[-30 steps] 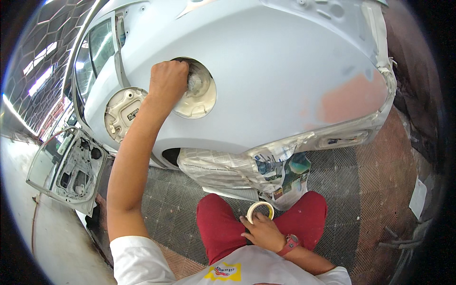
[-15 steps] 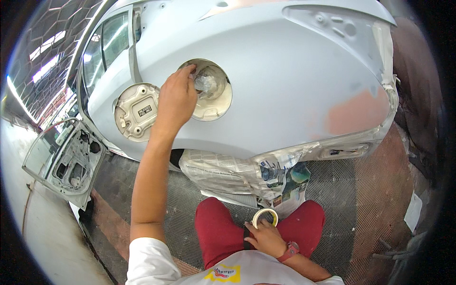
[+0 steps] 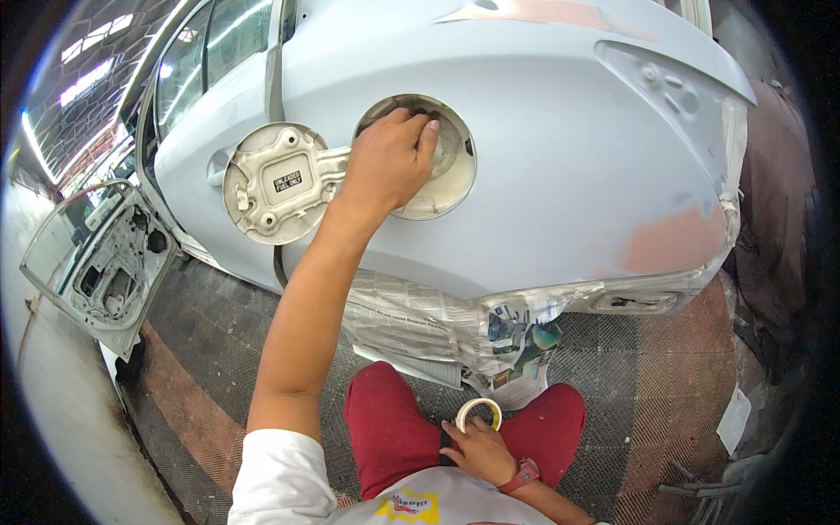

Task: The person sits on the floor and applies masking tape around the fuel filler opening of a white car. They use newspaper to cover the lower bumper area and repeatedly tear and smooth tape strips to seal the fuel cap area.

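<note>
My left hand point(image 3: 392, 166) reaches into the round fuel filler recess point(image 3: 437, 199) in the side of a grey-primed car body point(image 3: 534, 166). Its fingers are curled at the upper part of the recess, and their tips are hidden inside. A pale, translucent crumpled covering point(image 3: 448, 153) shows beside the knuckles. The round fuel flap point(image 3: 254, 188) stands swung out to the left, its inner side facing me and its hinge arm running behind my wrist. Low in front of my lap, my right hand point(image 3: 486, 455) holds a roll of masking tape point(image 3: 463, 412) by its ring.
Newspaper masking point(image 3: 411, 315) hangs below the car's side, over the wheel area. A stripped car door point(image 3: 109, 262) leans by the wall point(image 3: 66, 385) at left. Orange filler patches point(image 3: 674, 241) mark the panel. Dark cloth point(image 3: 774, 219) hangs at far right, above ribbed flooring point(image 3: 595, 367).
My left hand has gone from the recess's left rim further over the opening, with its fingers more curled. The view has shifted slightly. My right hand still holds the tape roll.
</note>
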A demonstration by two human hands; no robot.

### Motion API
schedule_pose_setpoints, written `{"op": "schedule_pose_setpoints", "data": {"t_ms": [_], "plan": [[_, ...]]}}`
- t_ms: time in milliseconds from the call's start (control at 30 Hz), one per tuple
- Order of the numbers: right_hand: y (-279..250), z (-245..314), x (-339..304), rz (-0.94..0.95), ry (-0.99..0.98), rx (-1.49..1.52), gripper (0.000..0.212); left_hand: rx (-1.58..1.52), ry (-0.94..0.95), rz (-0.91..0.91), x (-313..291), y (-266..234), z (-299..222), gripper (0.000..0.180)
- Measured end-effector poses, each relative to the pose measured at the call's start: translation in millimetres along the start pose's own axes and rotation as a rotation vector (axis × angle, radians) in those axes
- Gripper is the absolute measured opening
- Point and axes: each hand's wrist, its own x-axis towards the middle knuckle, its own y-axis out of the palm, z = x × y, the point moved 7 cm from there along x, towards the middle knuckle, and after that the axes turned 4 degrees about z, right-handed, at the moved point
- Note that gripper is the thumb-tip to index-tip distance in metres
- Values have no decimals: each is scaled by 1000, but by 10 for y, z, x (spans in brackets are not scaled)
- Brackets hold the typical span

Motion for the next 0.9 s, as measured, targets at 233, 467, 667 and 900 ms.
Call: {"op": "schedule_pose_setpoints", "data": {"t_ms": [233, 467, 667, 900], "plan": [[-80, 41, 73, -5, 60, -1, 61, -33, 59, -76, -30, -5, -37, 35], [-224, 62, 170, -104, 53, -2, 59, 57, 119, -76, -79, 89, -134, 31], [-558, -94, 190, -197, 276, 159, 57, -193, 38, -485, -676, -120, -129, 37], [-1379, -38, 145, -500, 343, 272, 68, -821, -44, -211, -2035, 321, -475, 45]]}}
